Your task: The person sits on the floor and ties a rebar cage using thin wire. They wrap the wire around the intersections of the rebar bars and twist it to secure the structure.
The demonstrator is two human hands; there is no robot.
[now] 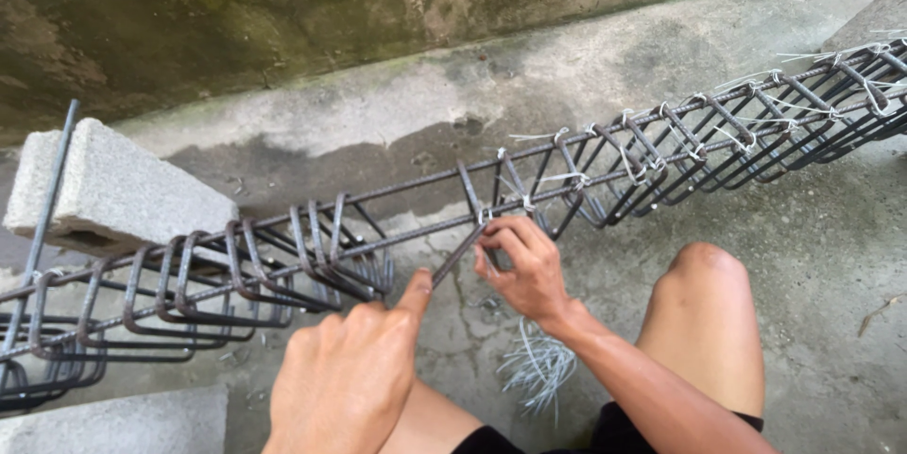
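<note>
Kneeling on a stained concrete floor [756, 227] beside a mossy concrete wall [283, 19]. Closing the left hand [345, 383] around the end of a thin metal tool [460, 254], thumb pressing along it, tip angling up toward a wire tie [486, 216]. Pinching that tie with the curled fingers of the right hand [524, 270], right at the joint of a stirrup [470, 191] and the near top bar of a long rebar cage [661, 156]. Stretching the cage slantwise across the view, already wired with pale ties on the right-hand run, bunching loose stirrups [312, 265] on the left-hand run. Propping the cage's left end on a grey concrete block [123, 189]. Keeping a bundle of cut tie wires [539, 369] lying on the floor just under the right wrist, near a bare knee [704, 270].
</note>
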